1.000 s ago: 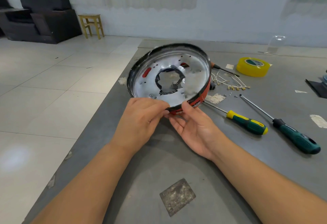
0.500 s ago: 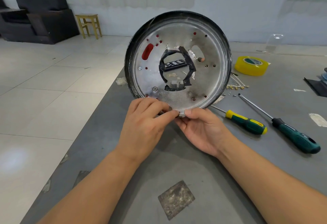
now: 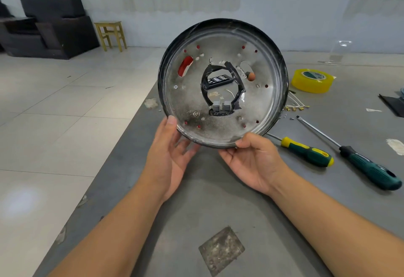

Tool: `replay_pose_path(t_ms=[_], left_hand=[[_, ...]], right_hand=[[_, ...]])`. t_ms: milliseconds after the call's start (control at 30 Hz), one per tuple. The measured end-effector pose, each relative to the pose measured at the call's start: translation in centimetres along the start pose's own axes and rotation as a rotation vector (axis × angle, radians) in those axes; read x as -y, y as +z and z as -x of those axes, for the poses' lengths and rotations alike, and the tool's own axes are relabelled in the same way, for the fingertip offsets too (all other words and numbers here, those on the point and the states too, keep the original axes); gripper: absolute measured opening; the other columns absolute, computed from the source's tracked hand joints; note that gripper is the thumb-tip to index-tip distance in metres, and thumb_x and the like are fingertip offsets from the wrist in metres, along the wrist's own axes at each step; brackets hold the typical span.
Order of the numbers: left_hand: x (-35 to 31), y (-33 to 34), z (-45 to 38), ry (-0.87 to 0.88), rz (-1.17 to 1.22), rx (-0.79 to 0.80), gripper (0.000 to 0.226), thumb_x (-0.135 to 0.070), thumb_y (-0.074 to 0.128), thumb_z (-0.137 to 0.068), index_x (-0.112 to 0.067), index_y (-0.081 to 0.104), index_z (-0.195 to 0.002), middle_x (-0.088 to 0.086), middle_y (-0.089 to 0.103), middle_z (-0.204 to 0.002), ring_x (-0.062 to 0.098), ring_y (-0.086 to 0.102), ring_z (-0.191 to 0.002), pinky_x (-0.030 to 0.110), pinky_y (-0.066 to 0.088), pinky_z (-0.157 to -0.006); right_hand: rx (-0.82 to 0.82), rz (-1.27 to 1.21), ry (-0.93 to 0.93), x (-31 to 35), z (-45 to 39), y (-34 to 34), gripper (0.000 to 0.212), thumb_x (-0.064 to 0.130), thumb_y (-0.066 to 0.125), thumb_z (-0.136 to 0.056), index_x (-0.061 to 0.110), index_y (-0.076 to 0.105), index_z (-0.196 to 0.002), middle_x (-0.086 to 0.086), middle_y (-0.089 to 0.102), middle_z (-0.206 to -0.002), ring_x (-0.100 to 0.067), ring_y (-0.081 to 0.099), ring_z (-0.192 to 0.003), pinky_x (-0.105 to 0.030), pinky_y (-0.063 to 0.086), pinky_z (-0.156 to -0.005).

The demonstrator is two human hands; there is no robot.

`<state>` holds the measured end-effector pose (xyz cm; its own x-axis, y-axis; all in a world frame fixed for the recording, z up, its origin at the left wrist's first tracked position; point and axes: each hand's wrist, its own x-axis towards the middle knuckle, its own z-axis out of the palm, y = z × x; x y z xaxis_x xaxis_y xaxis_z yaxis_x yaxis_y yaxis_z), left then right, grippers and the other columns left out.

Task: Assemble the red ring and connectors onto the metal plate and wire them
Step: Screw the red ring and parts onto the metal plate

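Head view, one entry. Metal plate (image 3: 223, 84): held upright above the desk (image 3: 218, 200), its inner face turned to me, presumably for checking the holes. Left hand (image 3: 170, 156) grasping the lower-left rim, thumb on the edge. Right hand (image 3: 253, 160) grasping the bottom rim, thumb over it. Red ring (image 3: 185, 66): visible only through a slot, so it sits behind the plate. Grey connector (image 3: 221, 106) at the central opening (wiring unclear). Two screwdrivers (image 3: 306, 152) and yellow tape (image 3: 312, 80) lie on my right.
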<state>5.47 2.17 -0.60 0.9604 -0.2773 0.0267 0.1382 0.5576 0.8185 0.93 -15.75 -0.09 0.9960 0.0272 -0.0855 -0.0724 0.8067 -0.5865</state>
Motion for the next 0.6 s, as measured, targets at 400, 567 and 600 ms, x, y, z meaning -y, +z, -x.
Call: replay_pose_path(t_ms=[400, 567, 600], left_hand=[[0.3, -0.5, -0.6, 0.005, 0.004, -0.087, 0.04, -0.007, 0.058, -0.102, -0.009, 0.057, -0.141, 0.016, 0.071, -0.133, 0.035, 0.066, -0.127, 0.059, 0.051, -0.108], [-0.1, -0.8, -0.8, -0.069, -0.048, -0.015, 0.08, -0.077, 0.052, -0.086, -0.024, 0.058, -0.146, -0.001, 0.067, -0.143, 0.024, 0.063, -0.133, 0.051, 0.058, -0.101], [-0.1, -0.9, -1.0, -0.099, -0.013, -0.002, 0.089, -0.087, 0.044, -0.082, -0.026, 0.058, -0.146, -0.002, 0.065, -0.145, 0.024, 0.063, -0.133, 0.055, 0.055, -0.103]], right_hand=[[-0.185, 0.674, -0.163, -0.4, -0.3, -0.3, 0.033, -0.004, 0.061, -0.096, 0.01, 0.065, -0.125, -0.006, 0.077, -0.115, -0.025, 0.074, -0.106, -0.036, 0.063, -0.082], [-0.21, 0.482, -0.084, 0.1, 0.2, 0.2, 0.025, -0.005, 0.062, -0.095, 0.001, 0.067, -0.119, -0.014, 0.077, -0.111, -0.026, 0.077, -0.093, -0.025, 0.061, -0.068], [-0.212, 0.457, -0.071, 0.2, 0.3, 0.2, 0.023, -0.005, 0.062, -0.096, -0.001, 0.068, -0.118, -0.015, 0.078, -0.109, -0.026, 0.078, -0.089, -0.023, 0.061, -0.067]])
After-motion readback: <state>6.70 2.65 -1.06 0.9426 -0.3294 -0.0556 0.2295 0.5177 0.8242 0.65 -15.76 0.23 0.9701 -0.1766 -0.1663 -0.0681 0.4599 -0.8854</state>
